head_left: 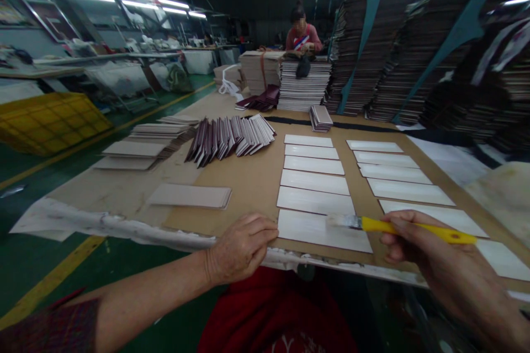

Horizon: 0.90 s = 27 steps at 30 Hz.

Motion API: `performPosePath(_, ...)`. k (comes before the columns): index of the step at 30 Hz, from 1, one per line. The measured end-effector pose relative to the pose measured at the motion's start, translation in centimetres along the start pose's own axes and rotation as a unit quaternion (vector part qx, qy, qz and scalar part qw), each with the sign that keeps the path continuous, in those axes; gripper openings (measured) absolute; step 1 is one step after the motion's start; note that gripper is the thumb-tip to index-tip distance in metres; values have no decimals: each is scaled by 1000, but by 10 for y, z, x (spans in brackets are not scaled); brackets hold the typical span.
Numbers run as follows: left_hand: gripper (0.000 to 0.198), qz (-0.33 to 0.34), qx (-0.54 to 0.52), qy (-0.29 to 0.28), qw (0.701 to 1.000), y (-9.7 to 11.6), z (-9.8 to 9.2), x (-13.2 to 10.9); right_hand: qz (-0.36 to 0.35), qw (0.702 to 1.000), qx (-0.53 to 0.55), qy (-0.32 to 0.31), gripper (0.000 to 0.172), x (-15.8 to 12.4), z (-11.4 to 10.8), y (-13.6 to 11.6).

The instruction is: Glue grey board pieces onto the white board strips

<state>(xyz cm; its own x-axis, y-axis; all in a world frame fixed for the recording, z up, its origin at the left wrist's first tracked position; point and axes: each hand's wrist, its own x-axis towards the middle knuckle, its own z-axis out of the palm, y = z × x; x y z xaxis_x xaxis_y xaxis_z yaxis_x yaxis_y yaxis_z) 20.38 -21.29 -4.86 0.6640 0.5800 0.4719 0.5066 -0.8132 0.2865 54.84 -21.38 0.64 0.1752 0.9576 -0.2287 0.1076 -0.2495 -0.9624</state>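
Observation:
My right hand (418, 237) grips a paintbrush (430, 230) by its yellow handle. The pale bristles touch the nearest white rectangular panel (318, 230), a thin piece with a dark edge. At that panel's left end, the fingertips of my left hand (247, 242) press together at its edge; whether they pinch it or only hold it down is hard to see. Beyond it, more white panels (314, 180) lie in a column, slightly overlapping. A second column of white panels (409, 185) runs along the right, partly covered by my right hand.
To the left lie a small pile of beige strips (190, 196), stacked boards (136, 149) and a leaning row of folded maroon-and-white pieces (232, 138). Tall stacks (304, 85) stand at the table's back, with a person (304, 38) behind them. A yellow bin (49, 121) is on the floor.

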Motion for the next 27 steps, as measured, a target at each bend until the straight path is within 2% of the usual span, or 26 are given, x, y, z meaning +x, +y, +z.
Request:
performPosePath(3, 33, -1, 0, -1, 1000, 2, -1, 2, 15, 995, 68, -68, 54, -2, 42, -1)
performPosePath(6, 33, 0, 4, -4, 1000, 3, -2, 3, 27, 989, 82, -116, 51, -2, 76, 2)
performPosePath(10, 32, -5, 4, -5, 1000, 3, -1, 3, 28, 987, 54, -148, 45, 1, 92, 9)
performPosePath(12, 33, -5, 3, -3, 1000, 3, 0, 3, 29, 987, 27, -154, 43, 2, 89, 9)
performPosePath(15, 34, -6, -1, 0, 1000, 3, 0, 3, 34, 990, -12, -139, 39, 3, 71, 4)
performPosePath(21, 34, -15, -5, 0, 1000, 4, 0, 4, 24, 996, -59, -61, 51, 9, 7, 4)
performPosePath(23, 33, -14, -8, 4, 1000, 3, 0, 3, 15, 997, -60, -36, 50, 9, -10, 6)
performPosePath(25, 34, -14, -7, 7, 1000, 2, 1, 1, 1, 999, -39, -22, 47, 8, -15, 7)
performPosePath(27, 35, -12, -5, 8, 1000, 1, 2, 0, -7, 1000, 1, -28, 47, 5, -6, 7)
